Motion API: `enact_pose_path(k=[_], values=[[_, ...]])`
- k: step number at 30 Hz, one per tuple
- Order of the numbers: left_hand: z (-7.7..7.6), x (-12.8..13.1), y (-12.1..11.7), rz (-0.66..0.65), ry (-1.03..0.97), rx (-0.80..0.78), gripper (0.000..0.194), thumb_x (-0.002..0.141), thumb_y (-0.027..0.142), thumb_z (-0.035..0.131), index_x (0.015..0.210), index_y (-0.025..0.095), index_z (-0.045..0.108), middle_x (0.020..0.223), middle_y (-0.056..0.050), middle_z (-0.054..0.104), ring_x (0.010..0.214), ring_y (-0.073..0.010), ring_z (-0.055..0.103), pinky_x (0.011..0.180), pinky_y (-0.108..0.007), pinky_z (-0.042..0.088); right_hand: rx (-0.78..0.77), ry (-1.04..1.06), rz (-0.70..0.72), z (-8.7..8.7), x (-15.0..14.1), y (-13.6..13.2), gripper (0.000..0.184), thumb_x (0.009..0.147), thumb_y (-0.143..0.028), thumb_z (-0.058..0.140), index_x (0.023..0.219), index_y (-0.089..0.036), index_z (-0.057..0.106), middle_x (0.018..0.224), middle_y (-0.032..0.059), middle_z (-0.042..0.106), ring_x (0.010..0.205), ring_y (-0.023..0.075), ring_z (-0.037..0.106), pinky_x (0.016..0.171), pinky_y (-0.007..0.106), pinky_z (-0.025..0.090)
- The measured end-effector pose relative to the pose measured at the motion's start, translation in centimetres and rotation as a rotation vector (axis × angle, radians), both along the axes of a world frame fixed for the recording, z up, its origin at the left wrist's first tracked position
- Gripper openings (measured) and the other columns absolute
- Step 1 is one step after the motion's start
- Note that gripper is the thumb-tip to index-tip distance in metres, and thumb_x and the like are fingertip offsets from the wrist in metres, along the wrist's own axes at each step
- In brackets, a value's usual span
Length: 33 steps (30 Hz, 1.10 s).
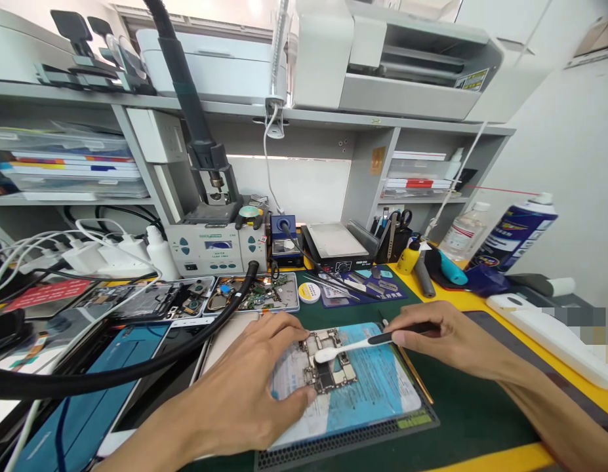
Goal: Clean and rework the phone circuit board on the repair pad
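Note:
A phone circuit board lies on a blue and white pad. My left hand steadies it from the left, with the fingertips at its upper edge and the thumb at its lower left edge. Pinched in my right hand is a toothbrush with a white neck and a black grip. Its head rests over the upper middle of the board; the bristles are hidden beneath. Just right of the pad lies a thin gold-coloured tool, below my right hand.
A thick black hose loops across the left side, over phone parts. Trays of small parts sit behind the pad. Further back stand a hot air station and a heating plate. Bottles and a spray can fill the right rear.

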State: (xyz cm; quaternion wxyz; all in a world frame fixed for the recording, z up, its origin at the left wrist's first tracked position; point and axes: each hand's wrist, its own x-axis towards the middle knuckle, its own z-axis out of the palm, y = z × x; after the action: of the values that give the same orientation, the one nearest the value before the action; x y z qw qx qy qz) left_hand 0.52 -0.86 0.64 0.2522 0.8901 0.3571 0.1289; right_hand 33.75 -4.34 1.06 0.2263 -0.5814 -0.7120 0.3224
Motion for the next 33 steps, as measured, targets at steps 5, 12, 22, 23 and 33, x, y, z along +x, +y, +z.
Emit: enact_pose_path(k=[5,12,22,23,33], values=[[0.1,0.1,-0.1,-0.013,-0.008,-0.015,0.045,0.089,0.037,0.063,0.132,0.023,0.058,0.137,-0.008,0.055,0.128,-0.0304,0.053,0.119,-0.052,0.035,-0.021,-0.034,0.01,0.7,0.2,-0.2,0.031,0.09,-0.052,0.071,0.093,-0.024,0.083,0.084,0.0055,0.072,0.07,0.0198,0.053,0.059,0.03,0.032],[0.0,0.0,-0.2,-0.013,-0.016,0.013,0.042,0.088,0.038,0.064,0.128,0.024,0.06,0.135,-0.008,0.057,0.125,-0.0312,0.055,0.111,-0.048,0.044,-0.025,-0.038,0.033,0.2,-1.2,-0.2,0.034,0.091,-0.054,0.068,0.098,-0.025,0.084,0.08,0.0048,0.068,0.068,0.0188,0.051,0.059,0.03,0.031],[-0.2,0.0,-0.1,-0.012,-0.05,0.052,0.043,0.086,0.037,0.067,0.127,0.024,0.062,0.132,-0.008,0.061,0.121,-0.0316,0.059,0.106,-0.046,0.049,-0.046,-0.08,0.069,0.3,-1.1,-0.1,0.032,0.094,-0.053,0.066,0.1,-0.028,0.085,0.077,0.0031,0.062,0.067,0.0171,0.049,0.059,0.03,0.03],[-0.1,0.0,-0.1,-0.012,-0.053,0.055,0.043,0.086,0.036,0.067,0.127,0.024,0.063,0.131,-0.008,0.061,0.12,-0.0315,0.059,0.105,-0.045,0.049,-0.043,-0.076,0.08,0.3,-1.2,-0.1,0.032,0.094,-0.054,0.066,0.1,-0.028,0.085,0.076,0.003,0.061,0.067,0.0169,0.048,0.059,0.03,0.03],[-0.2,-0.1,-0.1,-0.011,-0.053,0.026,0.045,0.087,0.038,0.066,0.128,0.023,0.061,0.133,-0.009,0.059,0.122,-0.0315,0.057,0.108,-0.046,0.047,-0.103,-0.061,0.106,1.2,-0.3,-0.4,0.04,0.091,-0.06,0.066,0.098,-0.027,0.085,0.076,0.0046,0.065,0.067,0.0178,0.05,0.057,0.03,0.032]])
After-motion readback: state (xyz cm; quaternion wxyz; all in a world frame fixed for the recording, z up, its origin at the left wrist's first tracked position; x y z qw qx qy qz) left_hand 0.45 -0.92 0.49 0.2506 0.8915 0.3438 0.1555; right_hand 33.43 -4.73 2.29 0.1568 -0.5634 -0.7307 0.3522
